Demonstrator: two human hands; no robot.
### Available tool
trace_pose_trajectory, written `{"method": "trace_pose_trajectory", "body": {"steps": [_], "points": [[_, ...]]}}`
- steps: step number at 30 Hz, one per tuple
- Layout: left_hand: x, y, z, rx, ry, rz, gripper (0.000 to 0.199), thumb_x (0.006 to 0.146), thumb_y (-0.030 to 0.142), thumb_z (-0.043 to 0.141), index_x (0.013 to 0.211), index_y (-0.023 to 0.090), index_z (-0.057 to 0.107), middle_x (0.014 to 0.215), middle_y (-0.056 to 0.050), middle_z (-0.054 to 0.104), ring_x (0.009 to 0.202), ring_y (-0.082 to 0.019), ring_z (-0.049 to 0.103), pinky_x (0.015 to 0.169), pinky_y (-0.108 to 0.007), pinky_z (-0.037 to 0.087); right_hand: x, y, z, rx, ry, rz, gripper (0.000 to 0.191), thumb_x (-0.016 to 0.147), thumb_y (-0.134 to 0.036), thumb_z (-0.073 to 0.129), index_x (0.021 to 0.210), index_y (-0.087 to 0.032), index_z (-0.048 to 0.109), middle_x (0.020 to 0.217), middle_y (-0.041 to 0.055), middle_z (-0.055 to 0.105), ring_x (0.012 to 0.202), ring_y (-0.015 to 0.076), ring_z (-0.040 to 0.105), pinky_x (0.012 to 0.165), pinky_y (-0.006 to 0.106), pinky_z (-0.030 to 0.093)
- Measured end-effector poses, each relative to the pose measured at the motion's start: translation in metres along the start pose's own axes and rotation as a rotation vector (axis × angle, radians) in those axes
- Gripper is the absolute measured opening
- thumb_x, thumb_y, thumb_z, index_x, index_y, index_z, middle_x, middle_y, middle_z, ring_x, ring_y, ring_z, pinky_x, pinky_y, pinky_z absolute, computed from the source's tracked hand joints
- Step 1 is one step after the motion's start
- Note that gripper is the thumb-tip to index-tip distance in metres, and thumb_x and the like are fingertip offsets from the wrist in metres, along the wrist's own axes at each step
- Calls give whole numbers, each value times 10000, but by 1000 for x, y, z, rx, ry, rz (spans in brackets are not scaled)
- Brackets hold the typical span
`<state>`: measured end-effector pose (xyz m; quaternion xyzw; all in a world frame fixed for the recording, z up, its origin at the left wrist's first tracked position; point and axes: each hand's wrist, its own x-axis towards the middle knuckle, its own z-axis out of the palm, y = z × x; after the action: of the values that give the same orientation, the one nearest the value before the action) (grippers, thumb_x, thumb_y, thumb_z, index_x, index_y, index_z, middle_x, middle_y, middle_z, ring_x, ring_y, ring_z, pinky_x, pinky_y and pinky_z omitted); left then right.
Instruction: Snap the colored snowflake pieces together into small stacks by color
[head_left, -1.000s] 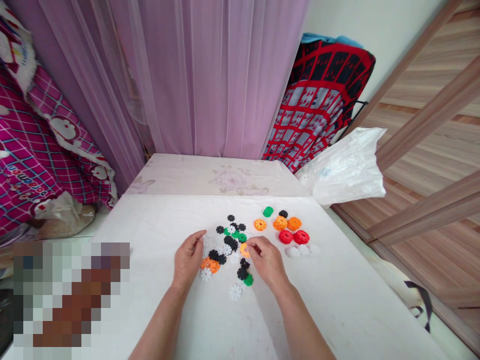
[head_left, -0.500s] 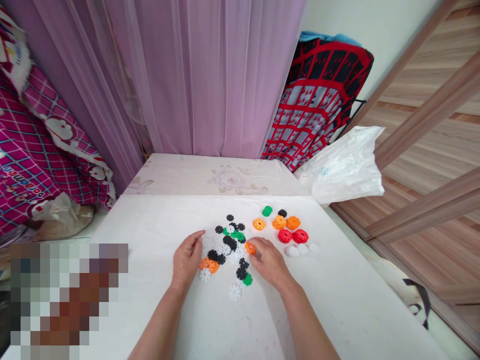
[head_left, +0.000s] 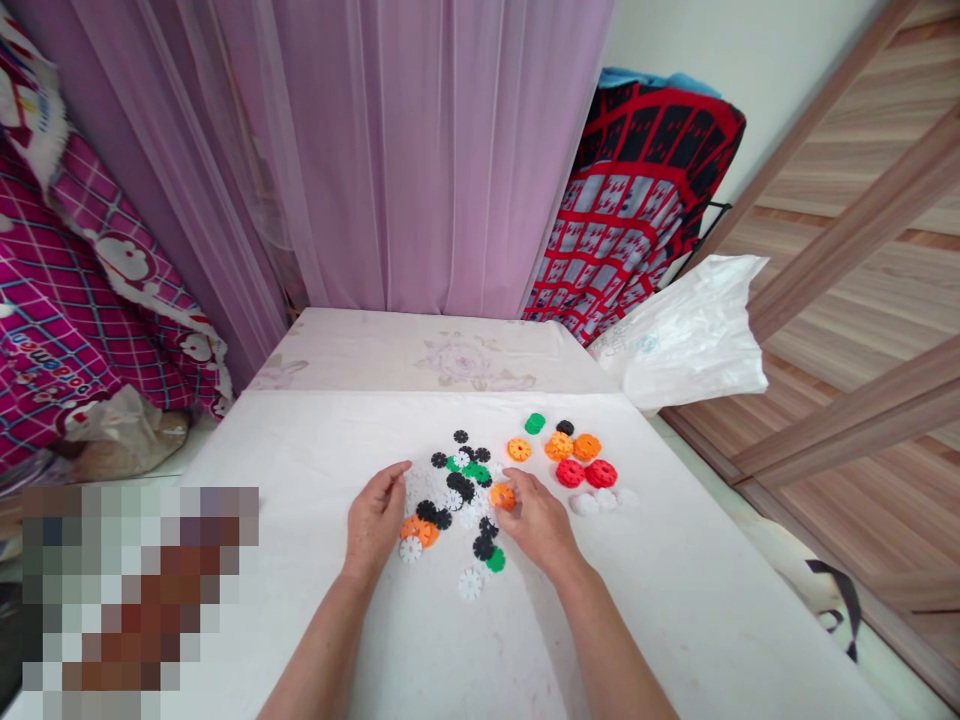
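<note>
A loose pile of notched plastic snowflake discs, with black discs (head_left: pixel 460 487) in its middle, lies on the white tabletop between my hands. My left hand (head_left: pixel 377 508) rests at the pile's left edge, beside clear discs (head_left: pixel 417 487). Its fingers are loosely bent, the thumb slightly apart, and no disc shows in them. At the right edge, my right hand (head_left: pixel 536 515) has its thumb and forefinger around an orange disc (head_left: pixel 502 496). Nearer me lie more orange discs (head_left: pixel 420 531), a white disc (head_left: pixel 471 583) and a green disc (head_left: pixel 496 559).
Right of the pile are small groups by colour: green discs (head_left: pixel 535 424), a black disc (head_left: pixel 565 428), orange discs (head_left: pixel 586 447), red discs (head_left: pixel 585 473) and clear discs (head_left: pixel 600 500). A white plastic bag (head_left: pixel 690 330) stands at the right edge. Purple curtains (head_left: pixel 420 160) hang behind.
My right thumb and forefinger have spread a little, so more of the orange disc shows. My left hand and the pile look unchanged.
</note>
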<state>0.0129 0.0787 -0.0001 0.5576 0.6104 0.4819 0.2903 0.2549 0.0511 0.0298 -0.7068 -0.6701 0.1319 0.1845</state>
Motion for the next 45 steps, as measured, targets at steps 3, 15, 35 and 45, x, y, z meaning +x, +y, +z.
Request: {"method": "trace_pose_trajectory", "body": {"steps": [3,15,35,45], "points": [[1,1,0,0,-3,3,356,845,433,489,1045,238,709,1033,-33,748,939,-199,687,876,-348,533,2,0,-1,48,47,-3,454,759,-267,589,1210,-222,570,1135,47,639,944,187,619,837,325,470],[1,1,-1,8,-2,12,355,838,436,489,1041,247,711,1013,-26,752,917,-196,691,851,-339,539,11,1,1,15,106,-58,324,754,-233,574,1065,-221,665,1055,47,597,885,175,605,795,286,462],[0,1,0,-4,-8,-7,361,845,437,487,1048,237,709,1041,-32,744,944,-198,681,878,-348,527,19,-7,-17,-57,99,68,620,772,-303,598,1371,-226,459,1110,40,674,751,162,610,707,295,458],[0,0,0,10,-14,-16,369,849,440,477,1057,237,704,1019,-30,745,924,-197,679,870,-353,525,13,-15,-16,-64,118,7,602,780,-304,596,1365,-247,467,1129,27,677,703,153,616,664,290,458]]}}
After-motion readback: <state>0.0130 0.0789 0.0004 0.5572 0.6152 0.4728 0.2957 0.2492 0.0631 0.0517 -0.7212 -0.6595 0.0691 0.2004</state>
